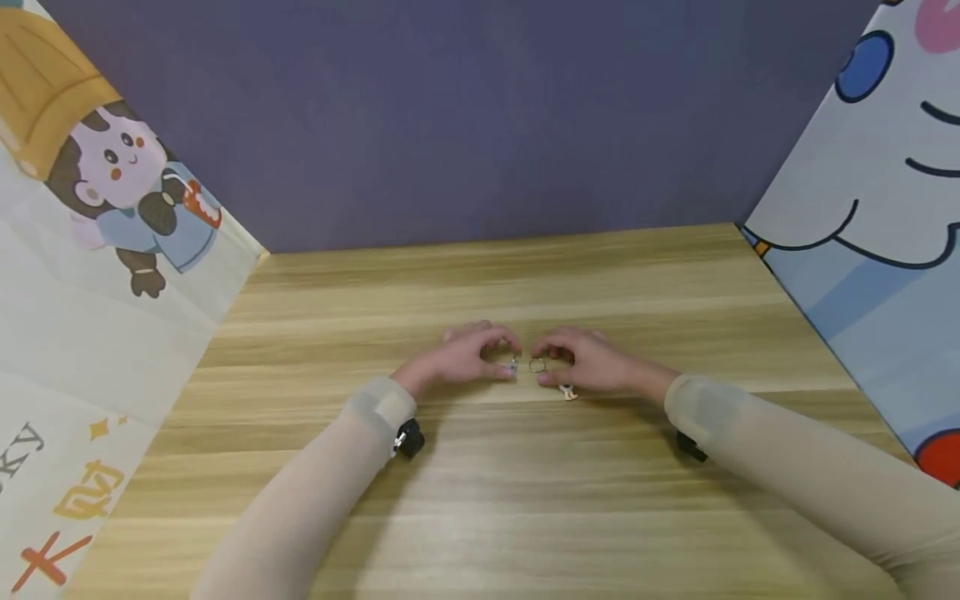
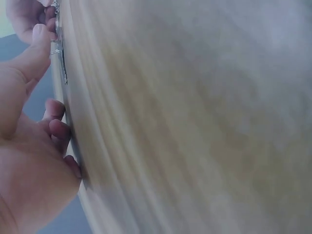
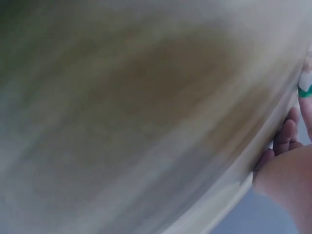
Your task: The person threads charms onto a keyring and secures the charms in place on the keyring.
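Note:
Both hands are close together over the wooden table in the head view, fingertips facing each other. My left hand (image 1: 474,354) pinches a small silvery metal piece (image 1: 513,365) between thumb and index finger; its exact kind is too small to make out. Opposite it, my right hand (image 1: 588,358) holds a keychain by its thin metal ring (image 1: 537,365), thumb and index finger at the ring's edge. A small pale figure charm (image 1: 568,392) pokes out below the right thumb. Shiny metal (image 2: 57,48) shows beside the left thumb in the left wrist view. Green and white material (image 3: 305,87) appears near the right fingers.
The wood-grain table (image 1: 480,500) extends around both hands. A plain purple-blue panel (image 1: 480,125) stands at the back. Cartoon-printed panels flank it, one on the left (image 1: 45,350) and one on the right (image 1: 862,333). Dark wrist cameras sit under both sleeves.

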### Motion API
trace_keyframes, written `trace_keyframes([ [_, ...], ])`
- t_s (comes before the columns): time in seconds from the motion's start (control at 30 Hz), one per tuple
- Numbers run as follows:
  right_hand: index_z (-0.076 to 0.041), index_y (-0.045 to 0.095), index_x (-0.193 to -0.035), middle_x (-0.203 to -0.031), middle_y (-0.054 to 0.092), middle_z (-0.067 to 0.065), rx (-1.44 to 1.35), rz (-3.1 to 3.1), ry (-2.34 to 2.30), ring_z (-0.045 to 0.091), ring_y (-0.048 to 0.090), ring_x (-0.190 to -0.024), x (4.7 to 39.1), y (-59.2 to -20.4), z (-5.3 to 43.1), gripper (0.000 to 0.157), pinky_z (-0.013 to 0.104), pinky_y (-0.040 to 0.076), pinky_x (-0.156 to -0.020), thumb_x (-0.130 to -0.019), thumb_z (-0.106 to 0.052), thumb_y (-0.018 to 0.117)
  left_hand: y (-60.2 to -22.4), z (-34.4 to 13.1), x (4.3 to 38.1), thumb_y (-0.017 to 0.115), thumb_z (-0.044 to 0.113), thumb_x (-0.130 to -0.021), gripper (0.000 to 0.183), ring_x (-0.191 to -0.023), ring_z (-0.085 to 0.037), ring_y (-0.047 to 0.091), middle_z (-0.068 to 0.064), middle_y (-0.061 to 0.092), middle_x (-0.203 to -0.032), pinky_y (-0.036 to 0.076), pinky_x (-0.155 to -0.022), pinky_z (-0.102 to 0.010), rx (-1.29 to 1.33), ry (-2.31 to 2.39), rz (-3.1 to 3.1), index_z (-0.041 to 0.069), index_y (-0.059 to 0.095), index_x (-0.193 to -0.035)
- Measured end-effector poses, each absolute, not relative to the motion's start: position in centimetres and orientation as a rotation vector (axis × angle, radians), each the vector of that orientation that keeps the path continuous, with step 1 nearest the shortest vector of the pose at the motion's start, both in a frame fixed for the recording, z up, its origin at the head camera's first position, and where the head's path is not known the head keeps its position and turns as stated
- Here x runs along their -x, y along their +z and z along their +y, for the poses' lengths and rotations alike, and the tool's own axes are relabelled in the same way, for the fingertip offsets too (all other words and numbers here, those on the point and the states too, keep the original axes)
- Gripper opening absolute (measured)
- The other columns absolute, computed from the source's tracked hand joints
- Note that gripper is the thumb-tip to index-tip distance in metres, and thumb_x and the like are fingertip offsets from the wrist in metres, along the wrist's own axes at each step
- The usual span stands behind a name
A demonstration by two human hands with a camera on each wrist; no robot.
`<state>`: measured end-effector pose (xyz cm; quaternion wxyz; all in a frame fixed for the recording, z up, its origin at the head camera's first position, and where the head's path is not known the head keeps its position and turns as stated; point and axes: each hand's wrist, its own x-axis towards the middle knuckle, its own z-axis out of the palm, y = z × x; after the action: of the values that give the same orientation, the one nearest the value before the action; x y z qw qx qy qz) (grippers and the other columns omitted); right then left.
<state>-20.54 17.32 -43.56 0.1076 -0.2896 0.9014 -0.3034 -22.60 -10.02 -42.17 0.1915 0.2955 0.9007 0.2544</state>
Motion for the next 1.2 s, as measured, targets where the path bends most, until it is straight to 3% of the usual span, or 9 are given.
trace_keyframes([
  [0.47,-0.022,0.074,-0.119,-0.103,0.066,-0.003,0.747,2.688,-0.997,0.014,0.053,-0.088,20.4,-44.2,17.2,0.033,0.034,0.034,-0.085,-0.091,-0.036,0.085,-42.0,-9.8,22.7,0.080,0.049,-0.093,0.045,-0.134,-0.026,0.055,-0.002,0.061,-0.143,0.029,-0.118,-0.060,-0.808,0.738,2.528,0.035,0.065,-0.132],
  [0.83,-0.018,0.078,-0.110,-0.097,0.069,-0.001,0.755,2.763,-1.093,0.013,0.053,-0.083,20.0,-45.0,17.0,0.029,0.026,0.040,-0.076,-0.086,-0.028,0.090,-42.1,-9.6,22.5,0.078,0.046,-0.095,0.037,-0.140,-0.029,0.051,-0.003,0.059,-0.144,0.027,-0.119,-0.062,-0.777,0.745,2.526,0.034,0.066,-0.129],
  [1.2,-0.021,0.079,-0.114,-0.102,0.072,-0.003,0.759,2.743,-1.078,0.013,0.056,-0.087,20.3,-45.0,17.1,0.027,0.030,0.039,-0.081,-0.089,-0.030,0.087,-42.2,-9.6,22.6,0.074,0.048,-0.098,0.035,-0.138,-0.026,0.052,-0.002,0.060,-0.143,0.033,-0.112,-0.053,-0.776,0.692,2.558,0.029,0.067,-0.127],
])
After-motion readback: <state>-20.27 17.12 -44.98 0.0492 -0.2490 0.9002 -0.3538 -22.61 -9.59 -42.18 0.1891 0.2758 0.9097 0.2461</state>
